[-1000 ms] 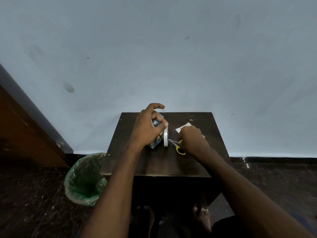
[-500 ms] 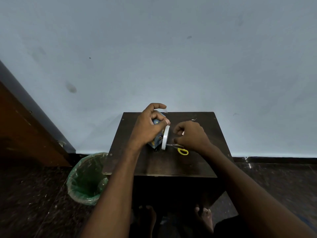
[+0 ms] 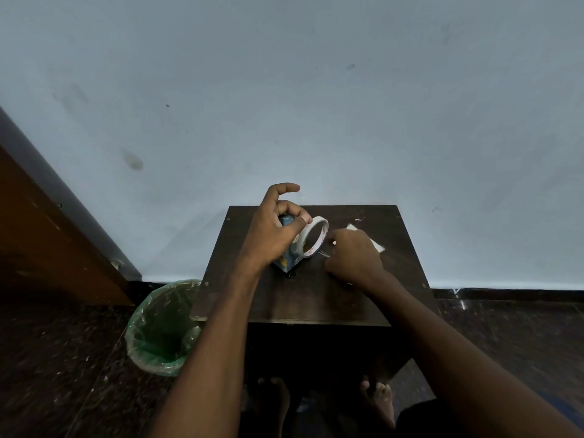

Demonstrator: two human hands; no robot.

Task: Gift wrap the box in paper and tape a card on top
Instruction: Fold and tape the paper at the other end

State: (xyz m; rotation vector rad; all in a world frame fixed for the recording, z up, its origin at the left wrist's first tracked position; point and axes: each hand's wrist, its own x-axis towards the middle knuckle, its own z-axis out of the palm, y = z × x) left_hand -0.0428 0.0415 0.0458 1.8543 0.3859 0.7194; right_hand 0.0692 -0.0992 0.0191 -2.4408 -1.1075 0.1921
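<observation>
The box (image 3: 287,262), wrapped in blue patterned paper, stands on the small dark table (image 3: 316,298), mostly under my left hand (image 3: 271,230). That hand's thumb and fingers pinch the top of a white tape roll (image 3: 316,236), which stands on edge against the box. My index finger is raised and curled. My right hand (image 3: 354,257) sits just right of the roll and pinches the clear tape end (image 3: 325,253) drawn off it. A white card (image 3: 377,246) lies flat behind my right hand, partly hidden. I cannot see the scissors.
A bin with a green liner (image 3: 164,330) stands on the floor at the table's left front corner. A wooden door (image 3: 47,235) is at the far left. The wall runs right behind the table. My bare feet (image 3: 379,399) are beneath the table's front edge.
My right hand has let go of the yellow-handled scissors, moved to the roll and taken hold of the tape end. The roll has tilted, so its open centre now shows.
</observation>
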